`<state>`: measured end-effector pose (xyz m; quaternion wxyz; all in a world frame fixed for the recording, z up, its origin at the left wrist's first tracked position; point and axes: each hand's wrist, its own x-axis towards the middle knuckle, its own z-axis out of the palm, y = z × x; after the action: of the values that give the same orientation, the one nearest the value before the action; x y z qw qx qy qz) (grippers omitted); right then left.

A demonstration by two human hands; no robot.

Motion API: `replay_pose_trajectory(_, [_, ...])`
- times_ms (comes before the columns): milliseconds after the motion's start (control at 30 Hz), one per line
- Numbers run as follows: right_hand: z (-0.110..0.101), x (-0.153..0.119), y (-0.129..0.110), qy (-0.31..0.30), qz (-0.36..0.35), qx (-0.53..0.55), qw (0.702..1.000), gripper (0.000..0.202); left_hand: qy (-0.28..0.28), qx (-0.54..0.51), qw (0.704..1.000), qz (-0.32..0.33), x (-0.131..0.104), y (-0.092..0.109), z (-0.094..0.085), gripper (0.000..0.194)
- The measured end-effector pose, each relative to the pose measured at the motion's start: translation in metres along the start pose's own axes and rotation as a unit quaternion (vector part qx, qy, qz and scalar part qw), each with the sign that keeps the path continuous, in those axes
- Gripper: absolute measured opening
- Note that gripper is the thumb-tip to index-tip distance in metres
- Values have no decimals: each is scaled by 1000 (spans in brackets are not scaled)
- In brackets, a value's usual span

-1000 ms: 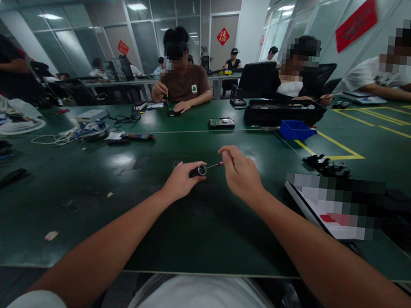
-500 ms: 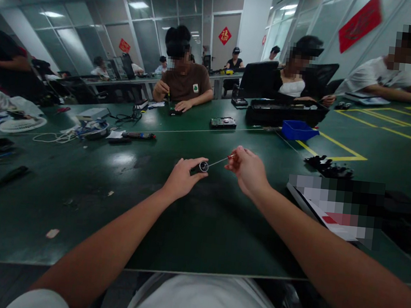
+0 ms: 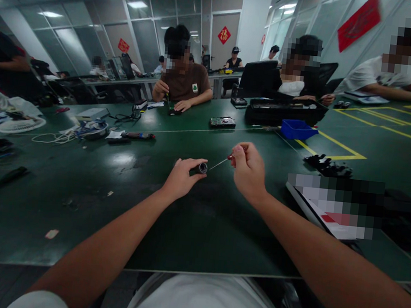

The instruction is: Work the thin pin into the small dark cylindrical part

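Between the thumb and fingers of my left hand (image 3: 182,178) is a small dark cylinder (image 3: 202,168), its round, light-rimmed end turned to the right. My right hand (image 3: 248,170) is closed around the red handle of a thin screwdriver (image 3: 219,163). The metal shaft slants down to the left, and its tip is close to the cylinder's rim, with a small gap visible. Both hands are held above the green table (image 3: 197,240).
Beyond my hands lie a circuboard-like device (image 3: 222,122), a blue bin (image 3: 298,130) and a long black casing (image 3: 285,114). Black pieces (image 3: 328,167) and a white-edged object (image 3: 340,229) are at the right. A dark tool (image 3: 138,136) lies left. Across the table sits a person (image 3: 186,82).
My right hand has moved slightly right and turned, drawing the screwdriver tip back from the cylinder. My left hand still holds the cylinder, whose open end is tilted a little differently.
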<state>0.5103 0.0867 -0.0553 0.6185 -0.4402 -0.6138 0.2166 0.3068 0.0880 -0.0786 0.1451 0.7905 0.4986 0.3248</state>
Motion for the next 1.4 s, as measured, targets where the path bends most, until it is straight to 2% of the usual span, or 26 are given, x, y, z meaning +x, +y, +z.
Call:
replay_pose_trajectory(100, [0,-1,-1,1,-29,2,1000,21,-4,3,1000,2,0,0,0,41])
replay_pose_trajectory(300, [2,-2,-1,-66,-66,-51,994,19,-10,23,1000,2,-1,2,0,42])
replay_pose_trajectory(733, [0,-2,-4,-80,-71,-108,988,19,-27,31,999,-11,1,-3,1,40])
replay_pose_trajectory(900, [0,0,-3,-78,-48,-142,986,20,-29,18,999,-9,0,-4,0,41])
replay_pose_trajectory(1100, [0,0,-5,-65,-43,-144,986,23,24,-84,994,-68,3,-7,1,39])
replay_pose_trajectory(1300, [1,-1,-4,-60,-57,-164,983,27,67,-239,962,-116,10,-14,3,38])
replay_pose_trajectory(1400, [1,-2,-4,-67,-59,-168,982,28,71,-264,954,-127,11,-14,-2,33])
